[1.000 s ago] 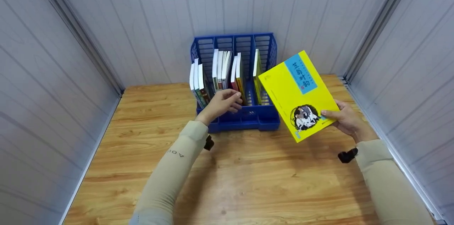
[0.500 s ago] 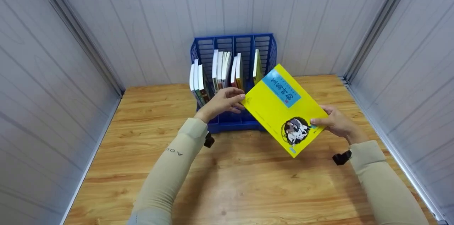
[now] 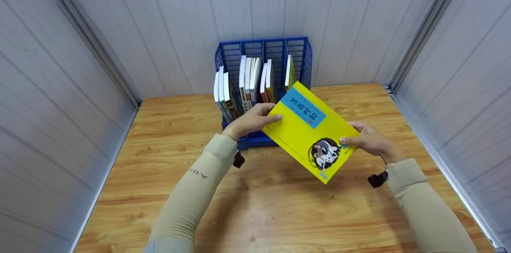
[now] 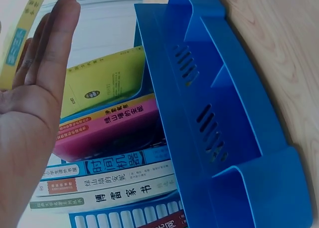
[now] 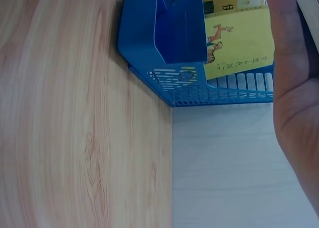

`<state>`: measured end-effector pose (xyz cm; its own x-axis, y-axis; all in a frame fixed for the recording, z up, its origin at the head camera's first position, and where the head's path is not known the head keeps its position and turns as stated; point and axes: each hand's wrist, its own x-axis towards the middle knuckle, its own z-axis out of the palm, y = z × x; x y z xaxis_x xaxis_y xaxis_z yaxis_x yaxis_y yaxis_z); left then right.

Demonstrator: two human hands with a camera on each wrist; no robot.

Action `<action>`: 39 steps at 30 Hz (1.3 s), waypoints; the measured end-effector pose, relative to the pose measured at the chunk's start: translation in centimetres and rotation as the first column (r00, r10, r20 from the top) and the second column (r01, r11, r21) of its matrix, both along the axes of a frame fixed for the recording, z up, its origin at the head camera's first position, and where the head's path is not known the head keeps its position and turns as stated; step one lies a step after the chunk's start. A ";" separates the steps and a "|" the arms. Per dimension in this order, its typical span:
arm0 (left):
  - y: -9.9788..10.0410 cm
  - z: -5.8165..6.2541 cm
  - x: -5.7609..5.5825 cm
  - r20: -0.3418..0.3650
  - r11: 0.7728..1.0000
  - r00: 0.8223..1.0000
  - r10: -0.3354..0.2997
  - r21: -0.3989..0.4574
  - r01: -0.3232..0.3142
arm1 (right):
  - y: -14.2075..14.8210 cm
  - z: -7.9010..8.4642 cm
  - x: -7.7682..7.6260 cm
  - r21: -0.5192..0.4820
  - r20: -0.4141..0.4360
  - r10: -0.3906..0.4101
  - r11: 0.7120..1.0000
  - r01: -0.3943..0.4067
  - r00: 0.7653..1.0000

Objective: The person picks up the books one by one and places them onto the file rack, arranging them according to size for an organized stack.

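Observation:
A yellow book (image 3: 297, 135) with a blue title panel and a round picture on its cover is held tilted above the table by both hands. My left hand (image 3: 252, 119) pinches its left corner, thumb on the cover and fingers behind. At the lower right edge my right hand (image 3: 369, 139) grips it, thumb on the cover. In the left wrist view the book's spine (image 4: 16, 43) shows beside the fingers. Behind the hands stands a blue book rack (image 3: 263, 41) with several upright books (image 4: 107, 183); the held book hides part of it.
A yellow book (image 5: 239, 41) stands in the rack's right compartment. The rack sits on a wooden table (image 3: 167, 145) near the back wall (image 3: 171, 25). Side walls (image 3: 471, 65) rise at left and right. The rack's front has small open trays (image 4: 234, 103).
The right hand has brought the yellow book leftward and down, turning it counterclockwise. The left hand, which held nothing a second ago, now pinches its left corner.

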<state>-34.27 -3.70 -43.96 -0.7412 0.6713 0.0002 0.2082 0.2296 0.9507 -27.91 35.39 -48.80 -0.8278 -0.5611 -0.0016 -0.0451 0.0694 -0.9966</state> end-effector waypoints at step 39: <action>-1.2 7.3 0.4 -0.232 0.873 0.854 0.466 0.275 -0.402 | -1.8 -1.6 -1.7 0.202 -0.186 -0.295 0.922 0.330 0.937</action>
<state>-33.87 -4.91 -36.68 -0.9029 0.2407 0.3562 0.3995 0.1634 0.9021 -29.65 33.54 -50.40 -0.9612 -0.2731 0.0391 -0.1310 0.3269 -0.9359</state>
